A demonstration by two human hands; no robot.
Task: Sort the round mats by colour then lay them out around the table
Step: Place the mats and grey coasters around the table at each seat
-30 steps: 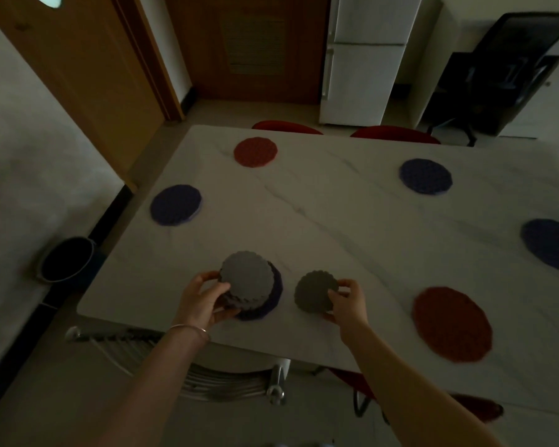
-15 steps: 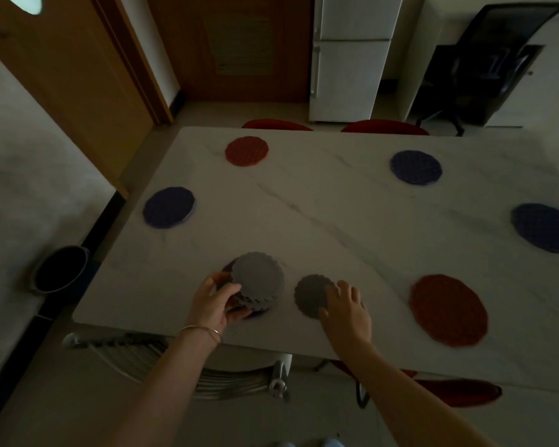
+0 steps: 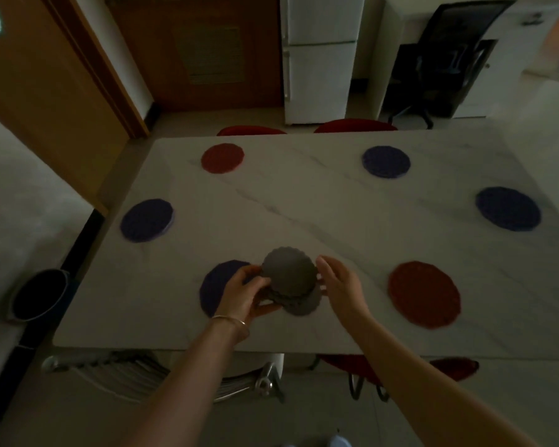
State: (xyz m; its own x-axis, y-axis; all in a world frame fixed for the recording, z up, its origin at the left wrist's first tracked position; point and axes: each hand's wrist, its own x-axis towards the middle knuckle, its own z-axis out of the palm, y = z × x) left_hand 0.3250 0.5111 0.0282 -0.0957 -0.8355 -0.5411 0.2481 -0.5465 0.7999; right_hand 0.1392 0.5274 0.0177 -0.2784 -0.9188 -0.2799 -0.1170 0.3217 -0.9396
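Your left hand [image 3: 244, 293] grips a small stack of grey mats [image 3: 289, 275] by its left side, thumb on top and fingers underneath, lifted just over the table [image 3: 304, 204] near the middle of its near edge. Your right hand [image 3: 339, 285] is loose and spread, palm facing the stack's right side, just beside it; contact is unclear. 1 grey mat [image 3: 305, 304] pokes out below the stack, lower right. A purple mat [image 3: 217, 288] lies flat under your left hand. A red mat [image 3: 424, 293] lies toward the near right. Farther out, 1 purple mat [image 3: 147, 220] sits by the left edge and 1 [image 3: 508, 208] by the right edge. Along the far edge lie a red mat [image 3: 222, 158] on the left and a purple mat [image 3: 386, 161] on the right.
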